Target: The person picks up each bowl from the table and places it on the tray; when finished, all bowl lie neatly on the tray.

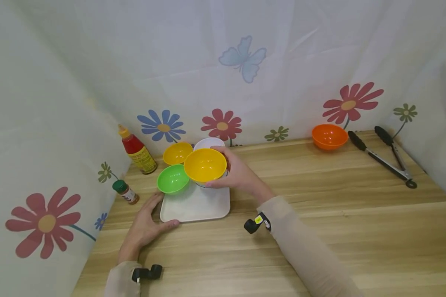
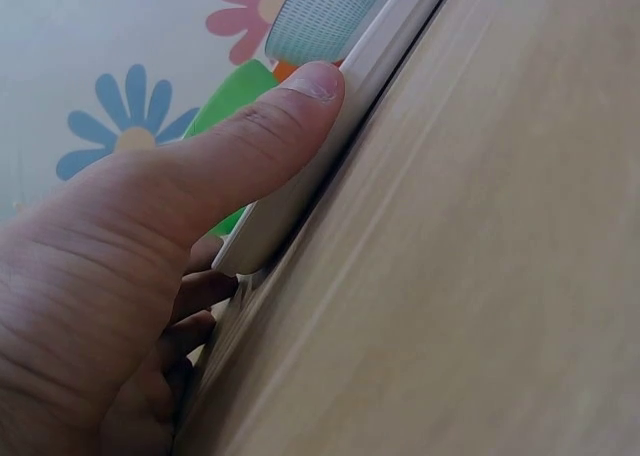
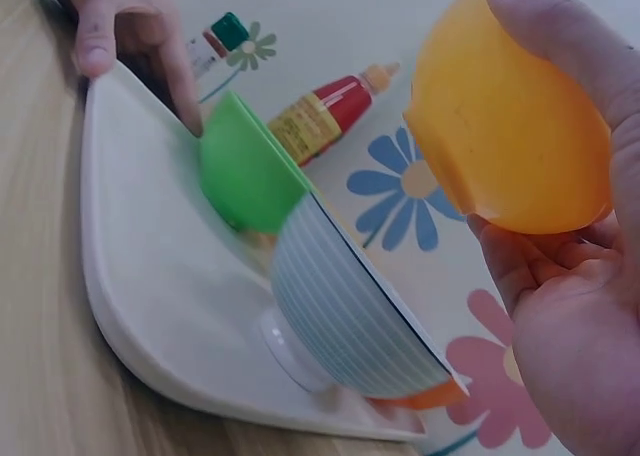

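Observation:
My right hand (image 1: pixel 238 171) grips a yellow bowl (image 1: pixel 205 165) by its side, thumb and fingers spread around it. In the right wrist view, the held yellow bowl (image 3: pixel 520 116) is raised above a blue-striped bowl (image 3: pixel 345 306) with a white foot, standing on a white tray (image 1: pixel 195 208). A green bowl (image 1: pixel 173 179) sits toward the tray's left side, and another yellow bowl (image 1: pixel 177 153) lies behind it. My left hand (image 1: pixel 145 227) rests around the tray's near left corner, its extended thumb (image 2: pixel 270 141) at the front rim and other fingers along the left side.
A red sauce bottle with yellow cap (image 1: pixel 137 150) and a green-lidded spice jar (image 1: pixel 125 192) stand at the left. Far right, an orange bowl (image 1: pixel 329 137) sits beside black-tipped tongs (image 1: pixel 384 159). A flower-printed curtain (image 1: pixel 282 95) backs the wooden table (image 1: pixel 319 214).

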A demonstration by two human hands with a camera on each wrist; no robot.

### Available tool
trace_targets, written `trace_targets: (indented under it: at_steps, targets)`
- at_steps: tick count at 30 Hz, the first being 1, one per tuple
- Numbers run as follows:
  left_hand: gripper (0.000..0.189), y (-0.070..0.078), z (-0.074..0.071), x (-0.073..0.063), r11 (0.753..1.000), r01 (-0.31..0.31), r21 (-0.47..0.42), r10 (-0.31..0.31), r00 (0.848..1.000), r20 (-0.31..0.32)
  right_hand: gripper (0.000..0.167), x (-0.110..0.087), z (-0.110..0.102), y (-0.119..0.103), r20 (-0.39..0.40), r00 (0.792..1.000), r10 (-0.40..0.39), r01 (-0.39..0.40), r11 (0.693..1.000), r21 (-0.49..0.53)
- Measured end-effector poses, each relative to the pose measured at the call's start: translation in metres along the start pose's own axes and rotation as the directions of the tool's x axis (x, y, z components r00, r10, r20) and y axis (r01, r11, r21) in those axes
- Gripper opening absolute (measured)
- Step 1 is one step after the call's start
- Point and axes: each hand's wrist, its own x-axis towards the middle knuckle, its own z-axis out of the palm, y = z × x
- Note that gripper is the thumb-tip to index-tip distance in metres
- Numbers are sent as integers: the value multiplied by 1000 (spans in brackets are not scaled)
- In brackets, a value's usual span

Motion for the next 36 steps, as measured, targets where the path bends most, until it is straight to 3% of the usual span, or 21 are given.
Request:
trace_targets:
  at_steps: [13, 21, 28, 36]
  targets:
    - [128, 3, -4, 1, 999, 23, -24, -23, 1000, 10, 101, -2, 50, -5, 96, 994, -44, 44, 999, 7]
    - [121, -1, -4, -1, 997, -24, -70, 25, 1000, 5, 104, -9, 80, 0, 159, 987, 24, -24, 1000, -2]
    - [119, -1, -4, -1, 995, -43, -94, 44, 999, 8, 106, -13, 96, 6, 141, 985, 101, -90, 992, -83]
    - [120, -8, -10, 0, 993, -20, -119, 23, 999, 28, 106, -14, 108, 17, 150, 980, 129, -116, 989, -97]
